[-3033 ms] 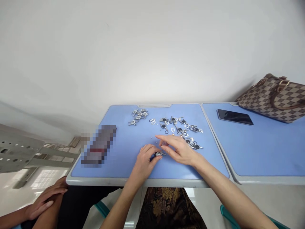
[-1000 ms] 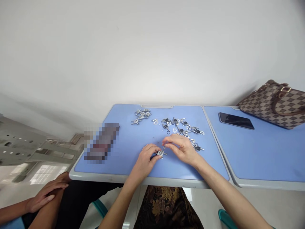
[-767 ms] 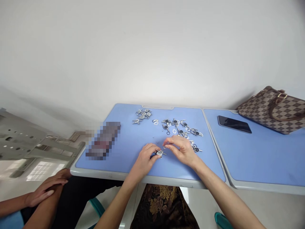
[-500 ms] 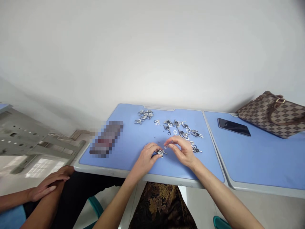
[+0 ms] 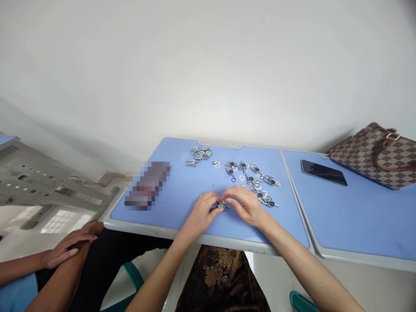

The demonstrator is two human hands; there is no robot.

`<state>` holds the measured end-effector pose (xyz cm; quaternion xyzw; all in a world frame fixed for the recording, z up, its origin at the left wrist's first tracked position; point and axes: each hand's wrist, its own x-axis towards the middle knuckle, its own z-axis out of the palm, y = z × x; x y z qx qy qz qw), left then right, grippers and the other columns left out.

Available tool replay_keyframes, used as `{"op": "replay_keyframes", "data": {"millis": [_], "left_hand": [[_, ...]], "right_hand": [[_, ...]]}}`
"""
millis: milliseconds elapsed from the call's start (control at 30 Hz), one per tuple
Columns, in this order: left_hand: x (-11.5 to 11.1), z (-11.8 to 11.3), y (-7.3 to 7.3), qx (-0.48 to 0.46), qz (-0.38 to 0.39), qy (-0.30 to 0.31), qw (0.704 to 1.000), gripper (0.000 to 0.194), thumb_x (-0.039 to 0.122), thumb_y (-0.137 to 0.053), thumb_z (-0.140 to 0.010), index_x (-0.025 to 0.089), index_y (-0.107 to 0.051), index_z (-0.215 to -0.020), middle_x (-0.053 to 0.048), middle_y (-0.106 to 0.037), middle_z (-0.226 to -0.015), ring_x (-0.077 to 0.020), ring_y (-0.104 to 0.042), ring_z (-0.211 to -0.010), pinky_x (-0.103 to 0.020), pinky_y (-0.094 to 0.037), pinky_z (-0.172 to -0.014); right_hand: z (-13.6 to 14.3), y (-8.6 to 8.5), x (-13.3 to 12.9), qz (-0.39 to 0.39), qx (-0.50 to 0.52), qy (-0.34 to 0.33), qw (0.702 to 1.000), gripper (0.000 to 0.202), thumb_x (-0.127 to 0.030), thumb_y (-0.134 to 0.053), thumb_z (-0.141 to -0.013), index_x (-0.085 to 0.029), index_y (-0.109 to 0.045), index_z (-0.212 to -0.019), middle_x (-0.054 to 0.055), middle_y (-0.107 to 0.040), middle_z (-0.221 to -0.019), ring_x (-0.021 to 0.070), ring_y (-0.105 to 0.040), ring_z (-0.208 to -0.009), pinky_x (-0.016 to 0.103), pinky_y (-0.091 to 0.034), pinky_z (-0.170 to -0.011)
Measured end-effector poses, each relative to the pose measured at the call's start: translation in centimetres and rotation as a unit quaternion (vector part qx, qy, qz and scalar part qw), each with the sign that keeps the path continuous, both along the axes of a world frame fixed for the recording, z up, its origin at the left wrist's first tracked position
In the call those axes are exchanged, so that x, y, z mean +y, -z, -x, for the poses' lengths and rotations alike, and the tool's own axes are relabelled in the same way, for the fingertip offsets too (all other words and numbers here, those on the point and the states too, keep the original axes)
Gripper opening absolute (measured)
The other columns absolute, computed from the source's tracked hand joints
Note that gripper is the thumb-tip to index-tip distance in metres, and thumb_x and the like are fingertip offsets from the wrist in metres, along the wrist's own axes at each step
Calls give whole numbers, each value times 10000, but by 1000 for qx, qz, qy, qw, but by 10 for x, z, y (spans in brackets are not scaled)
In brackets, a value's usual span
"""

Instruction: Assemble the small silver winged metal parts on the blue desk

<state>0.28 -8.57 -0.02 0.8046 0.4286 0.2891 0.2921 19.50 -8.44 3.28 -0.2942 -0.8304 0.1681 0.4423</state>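
Observation:
My left hand [image 5: 204,211] is closed around a small silver metal fitting [image 5: 222,206] low over the blue table [image 5: 146,216]. At the fitting's upper side is my right hand [image 5: 246,204], its thumb and fingertips pinched together; whatever lies between them is too small to make out. Beyond my right hand lie several metal fittings with round black centres [image 5: 250,178], among loose rings and flat oval plates [image 5: 242,177]. A separate cluster of silver fittings [image 5: 200,154] sits toward the back left. Tiny bead-like pieces dot the surface just past my fingers.
A dark phone [image 5: 324,172] and a checkered handbag [image 5: 373,156] rest on the adjoining table to the right. A blurred-out dark object [image 5: 147,186] lies at the left. Another person's folded hands [image 5: 69,249] are at lower left, near a green stool [image 5: 131,281].
My right hand has come in to the fitting, carrying a small clear piece that showed earlier and is now hidden. The view has shifted slightly.

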Motion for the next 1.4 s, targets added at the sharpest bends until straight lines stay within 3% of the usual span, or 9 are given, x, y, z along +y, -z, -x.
{"op": "replay_keyframes", "data": {"millis": [167, 467, 733, 1067, 1133, 1233, 1333, 1400], "left_hand": [[-1, -2, 2, 18, -13, -11, 1000, 113, 281, -554, -930, 200, -632, -928, -42, -656, -940, -222, -598, -933, -367, -457, -846], [-3, -3, 1, 18, -12, -1, 1000, 121, 268, -525, -947, 211, -629, -967, -50, -668, -1006, -227, -591, -995, -389, -434, -899], [-7, -6, -1, 36, -30, -25, 999, 190, 272, -475, -972, 183, -594, -854, -49, -631, -880, -213, -572, -894, -357, -422, -826], [-14, -7, -4, 66, -44, -33, 996, 154, 237, -480, -978, 188, -618, -930, -48, -639, -939, -203, -569, -929, -340, -389, -828], [-14, -8, -3, 81, -54, -24, 995, 141, 240, -499, -972, 193, -632, -978, -55, -642, -969, -209, -568, -943, -346, -388, -830], [-15, -8, -4, 83, -52, -6, 995, 125, 241, -562, -943, 206, -645, -1030, -54, -653, -1013, -212, -578, -979, -353, -386, -851], [-14, -4, -8, 42, -32, -20, 998, 148, 220, -592, -923, 225, -644, -1061, -40, -667, -1038, -203, -590, -1013, -353, -387, -892], [-6, 5, -13, 18, -26, -51, 998, 142, 227, -587, -920, 224, -648, -1048, -43, -672, -1051, -201, -600, -1006, -356, -400, -901]], "right_hand": [[7, 1, -1, -56, -32, -21, 998, 215, -175, -441, -989, -183, -604, -1128, 69, -701, -868, 176, -611, -769, 302, -502, -688], [9, 3, -3, -90, -11, 57, 994, 180, -200, -481, -982, -195, -644, -1059, 39, -704, -774, 154, -601, -642, 278, -492, -620], [13, 5, -10, -114, -14, 36, 993, 194, -131, -474, -967, -194, -632, -1060, 44, -692, -780, 154, -604, -655, 283, -496, -628], [13, 4, -11, -112, 14, 22, 993, 235, -137, -525, -939, -216, -629, -1135, 58, -717, -818, 176, -650, -660, 300, -531, -596], [10, 6, -12, -85, 30, 22, 996, 199, -155, -551, -929, -226, -651, -1085, 48, -720, -807, 176, -659, -655, 301, -538, -593], [2, 11, -12, 16, 111, 54, 992, 123, -178, -601, -909, -228, -660, -1004, 40, -723, -808, 178, -676, -672, 308, -557, -617], [-7, 14, -7, 129, 278, 122, 944, 76, -219, -617, -911, -225, -635, -984, 23, -714, -800, 159, -665, -646, 302, -566, -616], [-13, 13, -1, 163, 365, 162, 902, 80, -259, -633, -904, -216, -627, -971, 12, -701, -776, 141, -639, -607, 297, -564, -604]]}}
